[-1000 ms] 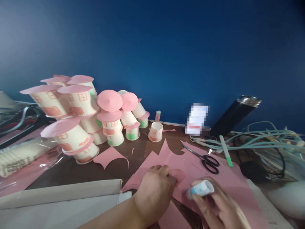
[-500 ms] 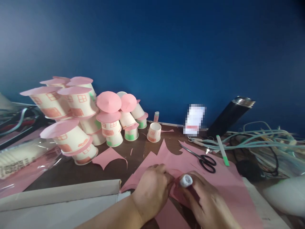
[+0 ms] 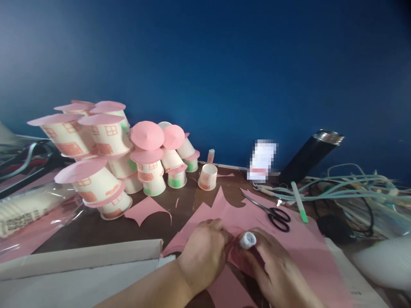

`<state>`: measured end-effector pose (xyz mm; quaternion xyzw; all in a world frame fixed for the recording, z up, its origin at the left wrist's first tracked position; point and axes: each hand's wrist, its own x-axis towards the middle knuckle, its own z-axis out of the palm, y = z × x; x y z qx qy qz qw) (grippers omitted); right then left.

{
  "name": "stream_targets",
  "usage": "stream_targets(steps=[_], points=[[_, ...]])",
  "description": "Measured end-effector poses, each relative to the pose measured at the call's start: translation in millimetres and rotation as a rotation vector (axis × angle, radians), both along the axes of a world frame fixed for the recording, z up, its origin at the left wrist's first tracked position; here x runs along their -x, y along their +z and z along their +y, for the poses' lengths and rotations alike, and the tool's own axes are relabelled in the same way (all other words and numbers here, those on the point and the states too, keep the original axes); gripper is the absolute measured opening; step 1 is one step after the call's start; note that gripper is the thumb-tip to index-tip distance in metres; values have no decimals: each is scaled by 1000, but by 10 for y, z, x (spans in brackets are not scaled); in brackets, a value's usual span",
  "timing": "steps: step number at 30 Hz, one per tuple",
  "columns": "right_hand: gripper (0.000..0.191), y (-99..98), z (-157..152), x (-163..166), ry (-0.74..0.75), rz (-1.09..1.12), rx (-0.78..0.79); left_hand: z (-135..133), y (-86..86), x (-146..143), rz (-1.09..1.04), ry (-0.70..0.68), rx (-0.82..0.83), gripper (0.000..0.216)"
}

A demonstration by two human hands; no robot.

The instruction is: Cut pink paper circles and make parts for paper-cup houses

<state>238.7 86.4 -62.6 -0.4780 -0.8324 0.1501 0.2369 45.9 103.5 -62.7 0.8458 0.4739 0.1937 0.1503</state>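
My right hand (image 3: 278,267) is closed around a glue stick (image 3: 248,240), its white end pointing up. The stick is over a cut piece of pink paper (image 3: 239,259), and its lower end is hidden by my fingers. On the left side of that piece, my left hand (image 3: 205,250) has its fingers pressed together, pinching the paper's edge. Beneath both hands spreads a larger pink sheet (image 3: 298,252) with cut edges. Black-handled scissors (image 3: 278,219) lie on it, beyond my right hand. A white paper cup (image 3: 208,177) with a red window drawn on it stands farther back.
Stacked paper cups (image 3: 105,137) with pink paper tops fill the back left. A white box (image 3: 80,273) is at front left. On the right are a green-tipped marker (image 3: 299,202), a black flask (image 3: 310,156) and tangled cables (image 3: 359,188). A pink offcut (image 3: 149,209) lies nearer the middle.
The glue stick in my right hand has shifted slightly left, towards my left hand. My left hand has barely moved and still holds the paper. The other things stay where they were.
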Motion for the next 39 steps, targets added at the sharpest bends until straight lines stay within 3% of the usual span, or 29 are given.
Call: stream_targets(steps=[7, 15, 21, 25, 32, 39], points=[[19, -92, -13, -108, 0, 66, -121, 2, 50, -15, -79, -5, -7, 17], [18, -68, 17, -24, 3, 30, -30, -4, -5, 9, -49, -1, 17, 22], [34, -94, -45, -160, -3, 61, -60, -9, 1, -2, -41, 28, -14, 18], [25, -118, -78, -192, -16, 113, -68, -1, 13, 0, -36, 14, -20, 23], [13, -14, -61, -5, 1, -32, 0, -5, -48, 9, -37, 17, -30, 19], [11, -105, -69, -120, -86, 20, -171, 2, -34, 3, -58, 16, -6, 21]])
